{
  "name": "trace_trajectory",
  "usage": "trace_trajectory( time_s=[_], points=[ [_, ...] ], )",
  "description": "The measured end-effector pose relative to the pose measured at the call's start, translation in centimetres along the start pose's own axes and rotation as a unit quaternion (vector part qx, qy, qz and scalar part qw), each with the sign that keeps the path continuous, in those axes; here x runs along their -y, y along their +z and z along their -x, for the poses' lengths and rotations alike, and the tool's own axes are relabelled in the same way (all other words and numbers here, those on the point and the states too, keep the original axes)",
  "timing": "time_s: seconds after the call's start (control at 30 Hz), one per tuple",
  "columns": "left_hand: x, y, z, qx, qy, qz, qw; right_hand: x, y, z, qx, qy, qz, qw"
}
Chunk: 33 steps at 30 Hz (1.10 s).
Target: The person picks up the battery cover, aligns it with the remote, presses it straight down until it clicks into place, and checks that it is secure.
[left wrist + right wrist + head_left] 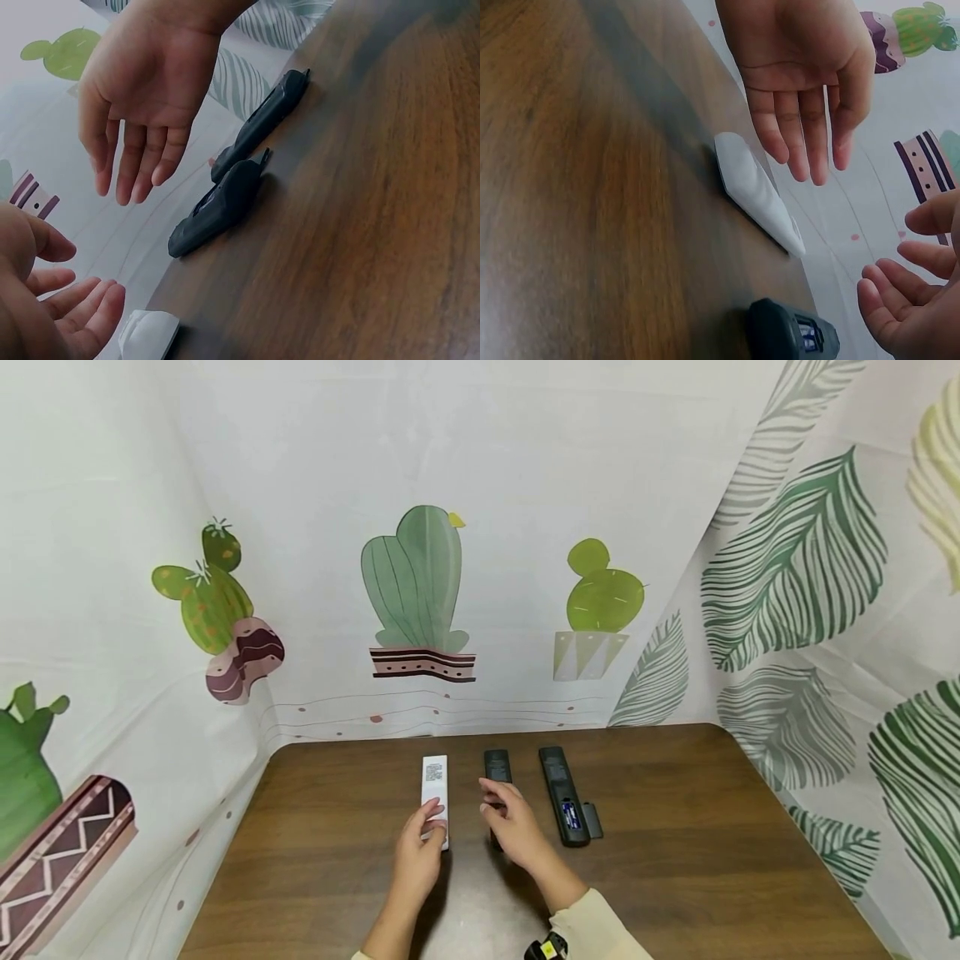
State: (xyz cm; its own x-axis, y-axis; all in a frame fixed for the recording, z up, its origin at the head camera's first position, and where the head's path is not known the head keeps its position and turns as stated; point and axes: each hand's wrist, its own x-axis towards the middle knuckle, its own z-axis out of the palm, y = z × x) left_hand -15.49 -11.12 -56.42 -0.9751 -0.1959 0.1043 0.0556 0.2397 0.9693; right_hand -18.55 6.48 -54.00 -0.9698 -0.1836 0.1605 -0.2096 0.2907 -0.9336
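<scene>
So there are three remotes lined up on a brown wooden table, all with their far ends close to the table's back edge. The white remote is on the left, the middle black remote is next to it, and the outer black remote sits nearest the table's right edge, a bit slanted. My guess is they're face-down so the backs are easy to get at, since the white one shows a printed label.

The outer one's battery bay is uncovered with batteries showing, and a dark cover lies right along its right side, probably parked there so it doesn't get mixed up with another remote's. The right wrist view catches an uncovered bay on the middle one too.

Neither hand is grasping anything. The left hand hovers by the near half of the white one, fingers loosely bent, nothing in them. Can't tell whether that one's bay is covered, because the hand hides part of it. The right hand hangs over the middle one, equally relaxed and empty. Both palms turn inward, which looks to me like a ready pose between two remotes, not a grip.
</scene>
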Motion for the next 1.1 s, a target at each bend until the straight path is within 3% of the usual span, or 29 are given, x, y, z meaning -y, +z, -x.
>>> trace_trajectory(
  time_s=[0.43, 0.67, 1.1],
  points=[
    [-0.3, 0.6, 0.4, 0.041, -0.023, 0.069, 0.9965, -0.5, -1.9, 0.4, -0.023, 0.034, 0.026, 0.9988],
    [-0.1, 1.1, 0.5, 0.058, -0.02, 0.069, 0.9958, -1.4, -2.8, 0.2, -0.033, 0.042, 0.056, 0.997],
    [0.0, 1.9, 1.0, 0.079, -0.026, 0.085, 0.9929, -2.0, -3.6, 0.6, -0.043, 0.061, 0.039, 0.9965]
  ],
)
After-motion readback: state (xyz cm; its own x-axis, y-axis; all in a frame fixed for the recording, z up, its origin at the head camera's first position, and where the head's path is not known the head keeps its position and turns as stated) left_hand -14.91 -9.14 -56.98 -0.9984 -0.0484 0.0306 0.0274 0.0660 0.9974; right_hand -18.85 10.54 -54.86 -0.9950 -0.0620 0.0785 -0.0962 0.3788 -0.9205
